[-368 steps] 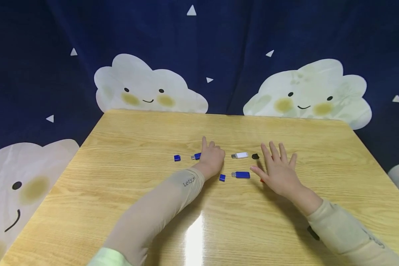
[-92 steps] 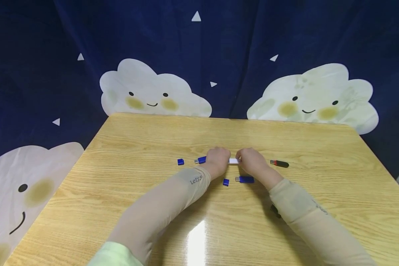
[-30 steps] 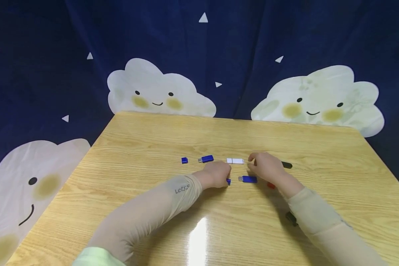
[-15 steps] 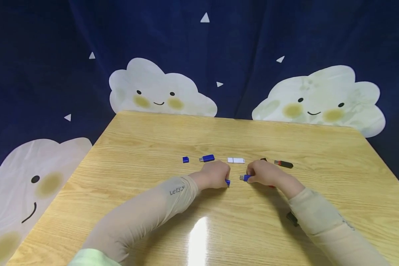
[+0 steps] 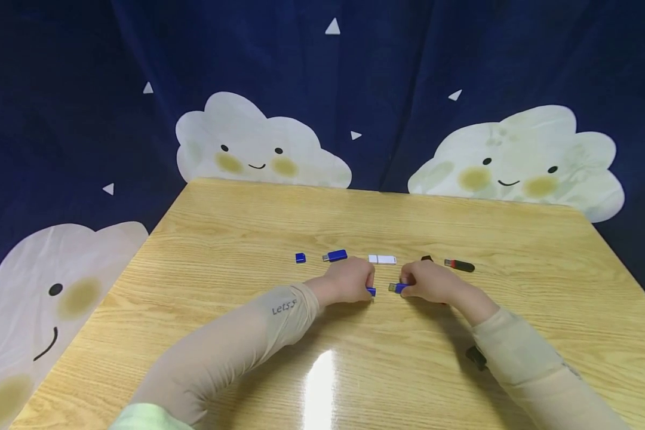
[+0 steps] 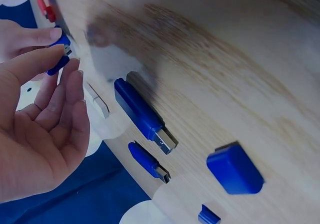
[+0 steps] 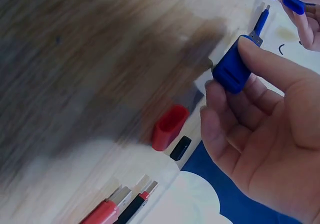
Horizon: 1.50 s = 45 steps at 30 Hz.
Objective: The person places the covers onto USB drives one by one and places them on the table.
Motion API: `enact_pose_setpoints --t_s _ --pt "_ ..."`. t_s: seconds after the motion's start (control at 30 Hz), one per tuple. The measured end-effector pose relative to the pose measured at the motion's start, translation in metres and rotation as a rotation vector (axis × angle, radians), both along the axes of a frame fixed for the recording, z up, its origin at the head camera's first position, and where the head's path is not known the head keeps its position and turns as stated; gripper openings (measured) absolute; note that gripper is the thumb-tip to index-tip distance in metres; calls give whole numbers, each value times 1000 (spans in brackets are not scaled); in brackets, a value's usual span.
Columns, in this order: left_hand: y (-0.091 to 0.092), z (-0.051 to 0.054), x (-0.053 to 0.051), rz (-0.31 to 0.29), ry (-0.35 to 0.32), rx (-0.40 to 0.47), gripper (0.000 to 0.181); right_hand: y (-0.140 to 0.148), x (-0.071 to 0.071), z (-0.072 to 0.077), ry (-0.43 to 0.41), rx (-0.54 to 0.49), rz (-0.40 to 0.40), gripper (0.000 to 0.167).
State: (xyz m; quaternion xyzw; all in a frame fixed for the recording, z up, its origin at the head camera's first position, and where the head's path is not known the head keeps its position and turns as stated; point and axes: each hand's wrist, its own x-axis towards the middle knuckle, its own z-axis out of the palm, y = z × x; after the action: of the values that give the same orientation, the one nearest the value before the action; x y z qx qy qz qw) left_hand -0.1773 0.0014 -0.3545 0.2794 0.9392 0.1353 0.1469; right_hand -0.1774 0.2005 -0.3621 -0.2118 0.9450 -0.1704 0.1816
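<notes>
My left hand (image 5: 350, 280) pinches a small blue cap (image 5: 372, 291) between thumb and fingertips. To its right, my right hand (image 5: 435, 282) grips a blue USB drive (image 5: 401, 288) by its body, metal plug pointing left toward the cap. A gap separates the two in the head view. The right wrist view shows the gripped drive (image 7: 232, 66) closely. Behind my hands lies a white drive (image 5: 381, 259) with no metal plug showing. In the left wrist view, two blue drives (image 6: 137, 108) (image 6: 144, 159) and two blue caps (image 6: 235, 169) (image 6: 208, 215) lie on the wood.
Beyond my right hand lie a black drive with a red collar (image 5: 459, 265) and a black cap (image 5: 427, 258). The right wrist view also shows a red cap (image 7: 170, 128) and a red drive (image 7: 102, 211). A cloud-print curtain (image 5: 376, 83) hangs behind the table (image 5: 236, 221).
My right hand has moved from beside the white drive toward me and taken hold of the blue drive. Across the frames, the white drive's metal plug became covered. The left hand has risen slightly with the blue cap.
</notes>
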Motion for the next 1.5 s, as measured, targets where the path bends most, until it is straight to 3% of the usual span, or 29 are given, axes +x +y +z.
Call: enact_pose_setpoints --t_s 0.23,0.63,0.8,0.97,1.17,1.5 --pt "-1 2 -2 48 -99 105 14 6 2 4 -42 -84 12 18" --pt "-4 -1 -4 114 -195 294 10 15 7 9 -244 -313 9 17" --pt "-6 -2 -6 210 -324 404 12 16 10 9 -323 -367 -41 20" --pt "-8 -1 -7 277 -434 473 12 15 12 12 -328 -401 -56 20" --pt "-8 1 -6 307 -474 496 12 12 15 16 -345 -434 -71 21" --pt "-9 2 -5 309 -477 495 13 9 15 15 -344 -445 -58 21"
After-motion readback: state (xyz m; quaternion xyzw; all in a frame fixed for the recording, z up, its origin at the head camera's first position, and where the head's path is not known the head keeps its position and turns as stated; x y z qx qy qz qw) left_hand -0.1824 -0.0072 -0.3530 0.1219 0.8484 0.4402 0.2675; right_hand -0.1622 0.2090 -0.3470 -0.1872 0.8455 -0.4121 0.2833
